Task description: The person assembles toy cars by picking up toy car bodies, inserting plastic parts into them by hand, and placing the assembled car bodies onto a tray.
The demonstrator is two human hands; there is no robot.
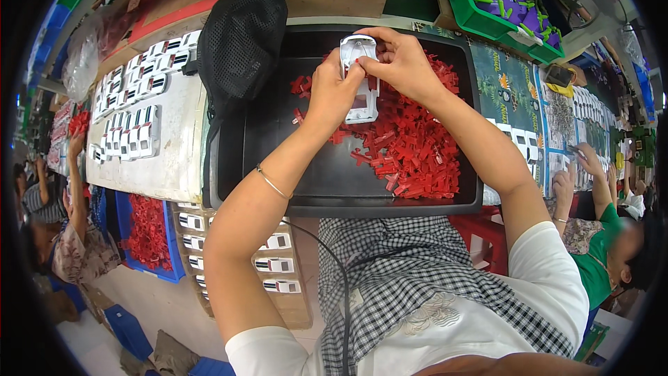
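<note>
A white toy car shell (363, 113) is held up over the black tray (278, 174), its hollow side facing me. My left hand (330, 94) grips its left side, with the thumb pressed to the middle of the shell. My right hand (407, 66) is closed round the upper right side, its thumb reaching inside near the left thumb. A bit of red shows at the thumb tips; whether it is a separate part I cannot tell. Below and right of the hands, a heap of small red plastic parts (424, 160) fills the tray's right side.
A black mesh bag (243, 42) hangs over the tray's left corner. Rows of white toy cars (132, 132) stand on the left table. Green bins (487, 17) stand at the back. A blue crate of red parts (174, 237) is low left. Co-workers sit on both sides.
</note>
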